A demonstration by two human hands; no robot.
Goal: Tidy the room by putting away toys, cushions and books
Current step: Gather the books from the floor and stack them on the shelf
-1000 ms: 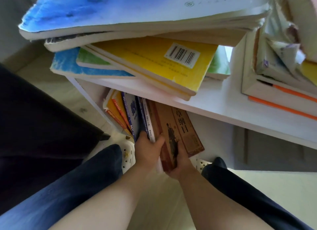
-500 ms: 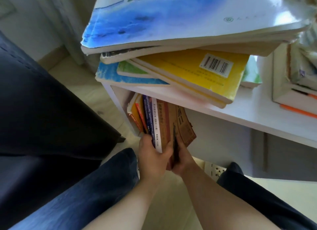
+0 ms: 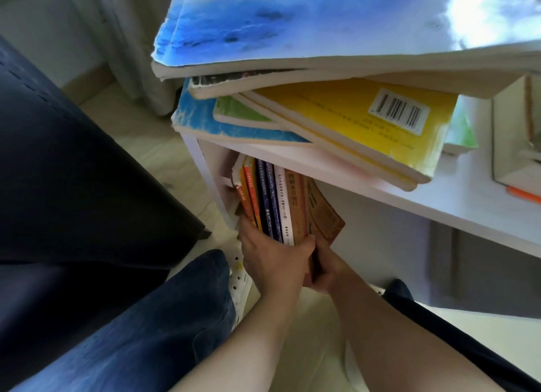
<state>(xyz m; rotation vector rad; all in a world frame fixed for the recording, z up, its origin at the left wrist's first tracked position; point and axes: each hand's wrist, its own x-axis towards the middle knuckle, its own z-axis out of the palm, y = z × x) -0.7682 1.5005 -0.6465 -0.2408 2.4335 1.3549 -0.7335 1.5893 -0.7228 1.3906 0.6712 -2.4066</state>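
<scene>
Beneath the white shelf (image 3: 380, 191) top, at its left end, stands a row of upright books (image 3: 270, 198); the left hand (image 3: 272, 262) clasps the row's near edges; the right hand (image 3: 329, 270), pressed against the left, grips the brown book (image 3: 325, 213) tilted at the row's right.

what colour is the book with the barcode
The barcode book is yellow; seen best in the head view.

Item one, your yellow book (image 3: 336, 119): white barcode label (image 3: 399, 112), bars only, digits too small to read; the print lines beneath are illegible. Item two, your row of books (image 3: 263, 201): white spine (image 3: 282, 207) and brown book (image 3: 326, 216) carry characters too blurred to read.
</scene>
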